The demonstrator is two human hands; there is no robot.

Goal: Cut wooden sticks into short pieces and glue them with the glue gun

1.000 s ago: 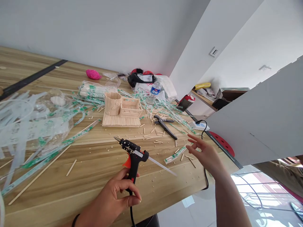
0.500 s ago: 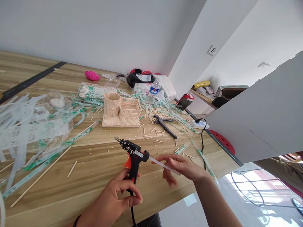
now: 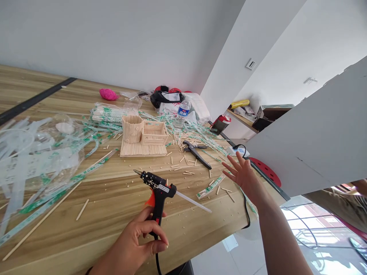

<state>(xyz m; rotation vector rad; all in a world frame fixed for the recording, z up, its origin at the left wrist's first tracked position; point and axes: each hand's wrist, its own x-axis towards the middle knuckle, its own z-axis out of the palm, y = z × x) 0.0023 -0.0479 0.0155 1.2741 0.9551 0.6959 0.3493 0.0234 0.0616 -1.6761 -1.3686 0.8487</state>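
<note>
My left hand [image 3: 143,233] is closed around the grip of a black hot glue gun [image 3: 159,188] with an orange trigger. The gun's metal tip points up and left over the table. From its back a clear glue stick [image 3: 193,201] juts out to the right. To the right, my right hand [image 3: 243,175] is held up with fingers spread and nothing in it, close to the black power cord [image 3: 246,210]. Farther back stands a model made of wooden sticks, with a round tower [image 3: 132,130] and a railed box [image 3: 155,133] on a flat stick base [image 3: 143,150].
Black-handled cutters [image 3: 197,154] lie among cut stick pieces. Plastic wrappers [image 3: 65,152] cover the left side. A water bottle [image 3: 183,110], a pink bundle [image 3: 109,94] and a red-and-black box [image 3: 221,124] stand behind. Part of another person [image 3: 327,206] shows at far right.
My right hand has left the glue stick and moved right and up, its fingers spreading. My left hand still holds the glue gun in nearly the same place.
</note>
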